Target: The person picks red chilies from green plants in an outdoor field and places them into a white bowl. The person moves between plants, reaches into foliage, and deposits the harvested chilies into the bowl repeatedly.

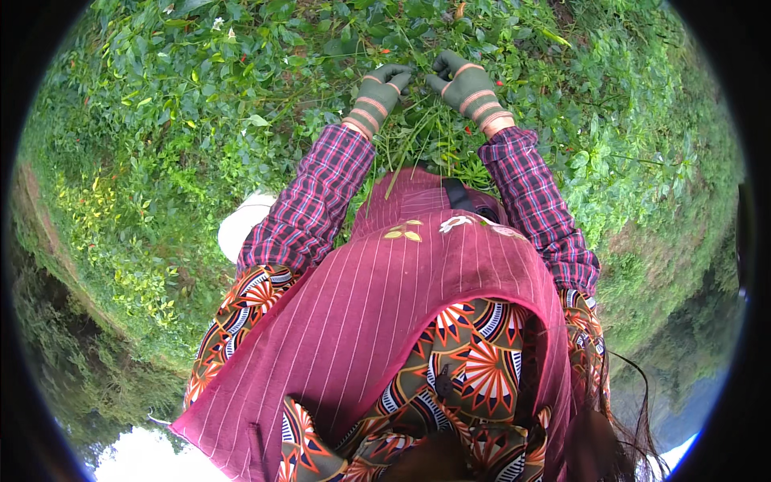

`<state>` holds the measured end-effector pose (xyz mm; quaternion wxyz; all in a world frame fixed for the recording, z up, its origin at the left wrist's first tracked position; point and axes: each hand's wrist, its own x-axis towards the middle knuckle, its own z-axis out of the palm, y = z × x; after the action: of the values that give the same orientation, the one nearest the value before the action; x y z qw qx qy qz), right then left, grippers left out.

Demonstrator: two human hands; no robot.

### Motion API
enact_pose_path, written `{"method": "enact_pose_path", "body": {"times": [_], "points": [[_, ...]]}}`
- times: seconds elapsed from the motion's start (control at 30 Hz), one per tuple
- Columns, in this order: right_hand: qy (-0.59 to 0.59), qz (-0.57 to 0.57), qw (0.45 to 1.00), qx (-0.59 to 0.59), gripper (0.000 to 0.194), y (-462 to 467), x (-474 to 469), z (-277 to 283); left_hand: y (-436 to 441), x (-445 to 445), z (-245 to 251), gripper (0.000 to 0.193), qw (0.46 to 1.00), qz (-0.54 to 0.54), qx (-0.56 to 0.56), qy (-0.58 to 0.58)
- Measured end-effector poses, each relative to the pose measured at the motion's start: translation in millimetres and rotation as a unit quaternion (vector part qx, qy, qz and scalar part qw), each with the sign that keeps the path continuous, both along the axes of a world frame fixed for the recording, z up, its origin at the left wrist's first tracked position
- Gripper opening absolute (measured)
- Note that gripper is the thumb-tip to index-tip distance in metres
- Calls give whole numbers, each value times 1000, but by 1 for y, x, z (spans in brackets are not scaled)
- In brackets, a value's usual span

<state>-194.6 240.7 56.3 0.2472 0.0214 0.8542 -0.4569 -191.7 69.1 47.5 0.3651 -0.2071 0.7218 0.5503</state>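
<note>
Both my hands wear dark green knit gloves with pink-orange stripes, and they reach in among leafy pepper plants (337,51). My left hand (378,96) has its fingers bent inward, the thumb near the fingertips. Facing it across a small gap, my right hand (467,84) has curled fingers and a thumb pointing left. Whether either hand pinches a stem or a pepper is too small to tell. Long grass blades (415,129) run below and between the hands towards my apron (385,283). A small red pepper (499,83) shows just right of my right hand.
A white bucket-like container (244,226) stands left of my left forearm, partly hidden by the sleeve. Pale green peppers (194,75) hang among leaves at the upper left. Yellowing plants (90,205) grow further left. Dark trees (90,373) rise beyond the field.
</note>
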Motion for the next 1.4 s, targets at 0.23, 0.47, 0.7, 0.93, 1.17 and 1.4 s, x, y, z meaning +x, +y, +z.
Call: {"method": "enact_pose_path", "body": {"times": [0.23,0.47,0.7,0.93,1.17,1.4], "points": [[13,-87,995,-38,18,1,8,-22,22,-3,-11,30,980,-155,-37,115],[-37,-119,992,-28,27,13,13,-29,35,-7,-13,26,954,-248,-61,159],[-147,-112,974,-134,22,19,10,-30,31,-12,1,24,937,-298,-51,177],[-365,-179,811,-420,8,38,17,-28,39,-15,6,18,935,-326,-2,142],[-394,-176,738,-518,8,47,26,-34,42,-20,1,16,921,-368,46,119],[-263,-230,745,-568,8,58,-1,3,18,-28,-20,21,952,-293,41,70]]}}
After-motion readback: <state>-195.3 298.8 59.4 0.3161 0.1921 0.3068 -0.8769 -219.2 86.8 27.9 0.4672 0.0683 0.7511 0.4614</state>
